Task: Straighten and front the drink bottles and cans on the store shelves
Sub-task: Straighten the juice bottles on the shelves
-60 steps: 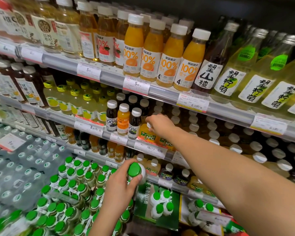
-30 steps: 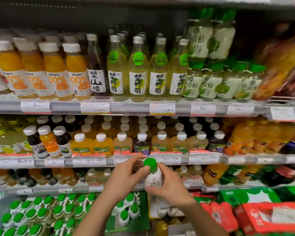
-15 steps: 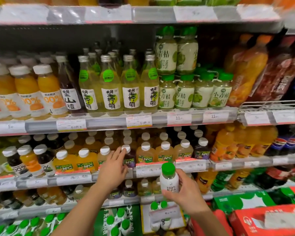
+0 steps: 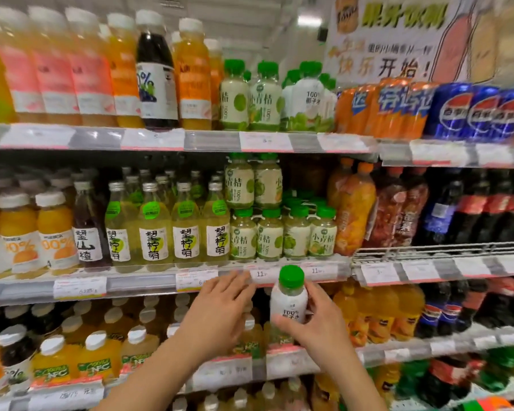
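My right hand grips a small white coconut-water bottle with a green cap, upright in front of the shelf edge. My left hand reaches forward beside it with fingers extended, touching the price rail just left of the bottle. Matching white green-capped bottles stand on the top shelf. Green-capped lime juice bottles sit on the middle shelf directly above my hands, some stacked two high.
Glass lemon drink bottles and orange juice bottles fill the middle shelf's left. Orange NFC bottles line the shelf below. Large soda bottles and cola packs occupy the right. A paper sign hangs overhead.
My view has tilted up, showing higher shelves. The bottle passed from my left hand to my right and rose to the middle shelf's rail. My left hand followed up beside it.
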`<state>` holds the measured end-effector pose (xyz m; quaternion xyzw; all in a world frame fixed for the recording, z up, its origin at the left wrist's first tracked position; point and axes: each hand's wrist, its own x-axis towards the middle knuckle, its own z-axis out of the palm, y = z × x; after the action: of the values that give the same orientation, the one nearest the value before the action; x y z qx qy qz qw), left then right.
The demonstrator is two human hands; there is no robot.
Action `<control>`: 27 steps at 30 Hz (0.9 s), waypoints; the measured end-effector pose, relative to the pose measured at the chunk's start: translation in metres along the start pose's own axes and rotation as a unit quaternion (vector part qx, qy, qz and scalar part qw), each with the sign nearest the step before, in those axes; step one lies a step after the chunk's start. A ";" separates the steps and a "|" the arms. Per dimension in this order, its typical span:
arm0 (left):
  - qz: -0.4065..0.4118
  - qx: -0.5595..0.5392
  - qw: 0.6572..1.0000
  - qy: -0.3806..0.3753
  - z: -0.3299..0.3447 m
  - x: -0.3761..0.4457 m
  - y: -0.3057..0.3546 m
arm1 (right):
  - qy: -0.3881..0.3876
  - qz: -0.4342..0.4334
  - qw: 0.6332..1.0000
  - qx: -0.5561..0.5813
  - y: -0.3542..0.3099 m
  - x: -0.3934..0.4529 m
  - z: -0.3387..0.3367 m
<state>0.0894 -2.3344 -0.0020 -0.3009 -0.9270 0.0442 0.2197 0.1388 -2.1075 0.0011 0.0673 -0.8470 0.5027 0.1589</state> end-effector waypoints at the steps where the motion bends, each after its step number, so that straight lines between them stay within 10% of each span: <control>1: 0.002 0.005 1.000 -0.007 -0.003 0.003 0.000 | 0.012 -0.015 1.000 -0.002 -0.010 0.005 -0.011; 12: 0.035 0.042 0.958 0.280 -0.177 0.098 -0.012 | 0.159 -0.202 0.966 -0.016 -0.150 0.102 -0.149; 27: -0.076 0.013 0.963 0.259 -0.174 0.126 -0.026 | 0.239 -0.143 0.954 -0.115 -0.167 0.232 -0.167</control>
<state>0.0597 -2.2922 0.2076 -0.2282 -0.8577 -0.0401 0.4590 -0.0003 -2.0318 0.2922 0.0469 -0.8180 0.3753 0.4333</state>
